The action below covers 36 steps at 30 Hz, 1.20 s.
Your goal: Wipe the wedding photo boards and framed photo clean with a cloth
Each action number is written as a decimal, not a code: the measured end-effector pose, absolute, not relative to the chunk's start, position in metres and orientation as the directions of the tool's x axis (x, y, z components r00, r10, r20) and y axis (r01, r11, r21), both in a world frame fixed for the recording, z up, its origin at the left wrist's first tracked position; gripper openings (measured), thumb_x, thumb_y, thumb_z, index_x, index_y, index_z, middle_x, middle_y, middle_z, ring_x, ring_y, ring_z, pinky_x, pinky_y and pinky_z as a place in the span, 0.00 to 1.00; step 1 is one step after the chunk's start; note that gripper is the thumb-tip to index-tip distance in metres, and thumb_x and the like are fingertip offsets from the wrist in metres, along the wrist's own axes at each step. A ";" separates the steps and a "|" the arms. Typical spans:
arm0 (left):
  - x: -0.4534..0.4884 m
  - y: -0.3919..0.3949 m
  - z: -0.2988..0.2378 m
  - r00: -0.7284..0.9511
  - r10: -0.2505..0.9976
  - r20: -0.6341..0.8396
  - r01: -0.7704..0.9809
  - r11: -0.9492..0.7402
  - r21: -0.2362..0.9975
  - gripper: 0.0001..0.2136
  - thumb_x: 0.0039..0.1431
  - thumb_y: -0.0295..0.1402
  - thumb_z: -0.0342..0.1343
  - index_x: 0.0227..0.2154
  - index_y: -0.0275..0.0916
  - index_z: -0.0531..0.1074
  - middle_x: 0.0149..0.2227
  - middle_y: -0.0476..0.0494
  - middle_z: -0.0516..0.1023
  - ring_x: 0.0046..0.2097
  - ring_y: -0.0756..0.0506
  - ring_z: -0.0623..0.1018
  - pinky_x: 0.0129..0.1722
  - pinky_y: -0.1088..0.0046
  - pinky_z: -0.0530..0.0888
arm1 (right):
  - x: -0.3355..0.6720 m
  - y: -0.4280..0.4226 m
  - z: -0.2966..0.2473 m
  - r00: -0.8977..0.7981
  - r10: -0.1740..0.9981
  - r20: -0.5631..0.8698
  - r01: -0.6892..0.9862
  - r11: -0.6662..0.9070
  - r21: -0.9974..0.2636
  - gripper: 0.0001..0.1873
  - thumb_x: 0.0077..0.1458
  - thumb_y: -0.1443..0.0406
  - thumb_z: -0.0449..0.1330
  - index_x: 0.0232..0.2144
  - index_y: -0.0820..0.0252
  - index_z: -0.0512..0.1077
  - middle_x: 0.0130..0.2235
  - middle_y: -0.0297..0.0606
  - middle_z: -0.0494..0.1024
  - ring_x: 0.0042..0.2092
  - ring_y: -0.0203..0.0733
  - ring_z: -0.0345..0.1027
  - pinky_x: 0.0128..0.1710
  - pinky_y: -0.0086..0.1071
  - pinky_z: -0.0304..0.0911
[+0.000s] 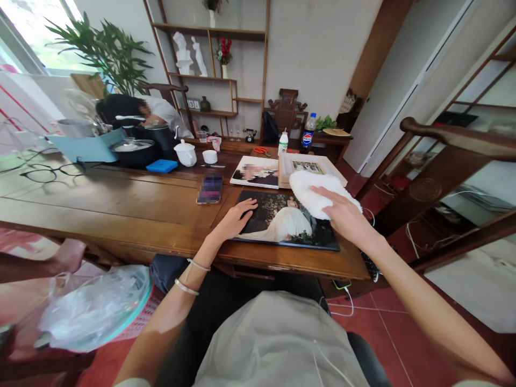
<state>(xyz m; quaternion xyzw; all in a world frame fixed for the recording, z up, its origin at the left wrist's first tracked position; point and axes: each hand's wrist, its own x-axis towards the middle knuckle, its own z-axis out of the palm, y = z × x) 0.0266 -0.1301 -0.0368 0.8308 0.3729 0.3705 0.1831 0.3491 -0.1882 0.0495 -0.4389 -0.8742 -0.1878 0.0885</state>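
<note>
A large dark photo print (282, 228) lies flat near the front edge of the wooden table (133, 215). My left hand (237, 212) rests on the print's left edge, fingers flat and slightly curled, holding nothing. My right hand (342, 212) presses a white cloth (314, 193) onto the print's upper right corner, fingers over the cloth. Behind it lie a second photo print (258, 173) and a light wooden picture frame (308, 167).
A phone (210, 189) lies left of the prints. Farther back are a teapot (186, 153), a cup (209, 156), a blue pad (161, 165), pots, scissors (262, 151), a glue bottle (283, 143) and a cola bottle (308, 131). Another person bends over at the far left. A bagged bin (97, 309) stands by my left knee.
</note>
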 end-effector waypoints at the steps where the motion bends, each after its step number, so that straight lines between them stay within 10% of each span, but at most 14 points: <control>1: 0.027 -0.131 -0.036 0.447 0.755 0.480 0.485 -0.655 0.579 0.17 0.62 0.35 0.44 0.48 0.35 0.71 0.56 0.38 0.70 0.61 0.42 0.64 0.61 0.58 0.60 | 0.346 -0.184 0.047 -0.588 0.745 0.315 0.808 0.528 0.260 0.20 0.42 0.82 0.49 0.30 0.63 0.74 0.63 0.44 0.57 0.63 0.54 0.50 0.55 0.47 0.56; 9: 0.027 -0.131 -0.036 0.447 0.755 0.480 0.494 -0.656 0.571 0.17 0.63 0.35 0.44 0.48 0.36 0.71 0.56 0.38 0.70 0.61 0.42 0.65 0.61 0.57 0.61 | 0.332 -0.146 0.008 -0.544 0.794 0.270 0.838 0.529 0.134 0.10 0.53 0.68 0.55 0.36 0.63 0.75 0.64 0.47 0.55 0.65 0.62 0.40 0.58 0.63 0.41; 13: 0.027 -0.131 -0.036 0.447 0.756 0.478 0.498 -0.654 0.569 0.17 0.63 0.34 0.44 0.48 0.36 0.71 0.56 0.39 0.70 0.61 0.42 0.64 0.61 0.57 0.61 | 0.332 -0.144 0.012 -0.571 0.797 0.199 0.819 0.569 0.071 0.14 0.59 0.65 0.50 0.38 0.67 0.75 0.61 0.53 0.61 0.64 0.60 0.45 0.57 0.58 0.49; 23: 0.027 -0.130 -0.037 0.454 0.747 0.485 0.495 -0.664 0.561 0.17 0.63 0.35 0.43 0.48 0.35 0.71 0.56 0.38 0.70 0.61 0.42 0.65 0.61 0.57 0.61 | 0.298 -0.274 0.036 -0.565 0.825 -0.026 0.822 0.559 -0.109 0.17 0.45 0.76 0.53 0.37 0.62 0.76 0.65 0.45 0.53 0.65 0.60 0.39 0.60 0.57 0.46; 36: 0.027 -0.132 -0.035 0.454 0.756 0.472 0.500 -0.654 0.567 0.17 0.63 0.35 0.43 0.49 0.37 0.71 0.57 0.40 0.69 0.61 0.43 0.64 0.61 0.56 0.60 | 0.345 -0.130 0.016 -0.467 0.862 0.196 0.880 0.475 0.011 0.14 0.54 0.68 0.53 0.40 0.69 0.74 0.56 0.56 0.67 0.61 0.55 0.54 0.57 0.42 0.54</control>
